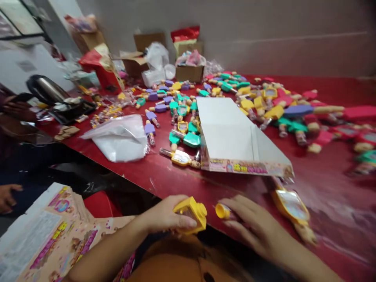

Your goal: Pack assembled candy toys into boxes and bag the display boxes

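My left hand [161,214] is closed around a yellow plastic bottle-shaped case [192,205]. A short round neck on the case points right. Close by, my right hand [249,221] grips a small tube with a yellow open end [222,212]; the fingers hide most of it. A gap separates the tube from the neck. Beyond the hands sits an open cardboard display box [229,133], white inside with a printed front edge. To the right of my right hand lies a yellow case with a shiny window [293,205].
Several purple, green, yellow and pink cases [182,109] cover the red table [138,176]. A clear plastic bag [120,139] lies left, with a kettle [49,88] behind it. Printed flattened cartons [67,231] are at lower left. Another person's hand [10,196] shows at far left.
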Tool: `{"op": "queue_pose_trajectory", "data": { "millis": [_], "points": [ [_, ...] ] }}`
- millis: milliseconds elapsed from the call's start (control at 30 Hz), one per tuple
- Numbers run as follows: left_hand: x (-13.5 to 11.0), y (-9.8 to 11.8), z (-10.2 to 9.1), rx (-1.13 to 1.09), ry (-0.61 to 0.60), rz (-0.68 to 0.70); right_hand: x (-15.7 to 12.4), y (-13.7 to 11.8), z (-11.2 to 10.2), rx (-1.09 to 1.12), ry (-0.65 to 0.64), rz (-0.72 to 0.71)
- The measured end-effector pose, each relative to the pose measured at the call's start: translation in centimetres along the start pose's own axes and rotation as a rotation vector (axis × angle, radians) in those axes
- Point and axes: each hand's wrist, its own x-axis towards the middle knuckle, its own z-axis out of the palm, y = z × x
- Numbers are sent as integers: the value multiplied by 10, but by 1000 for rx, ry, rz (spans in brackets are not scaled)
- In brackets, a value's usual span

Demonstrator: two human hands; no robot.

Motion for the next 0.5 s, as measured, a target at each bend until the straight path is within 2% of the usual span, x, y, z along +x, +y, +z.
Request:
{"op": "queue_pose_trajectory", "data": {
  "millis": [67,200,300,367,500],
  "points": [
    [1,2,4,79,-15,-46,8,-5,-3,-18,-53,-51],
    [1,-4,14,208,-110,-200,11,-27,6,-107,-113,-221],
    [-2,-15,18,155,-154,-151,10,-37,8,-65,-137,-283],
    [-5,-20,16,50,-112,-78,13,-31,2,20,-104,-223],
    [-14,-20,10,-160,70,49,18,-12,-15,199,31,-23]
  ]
}}
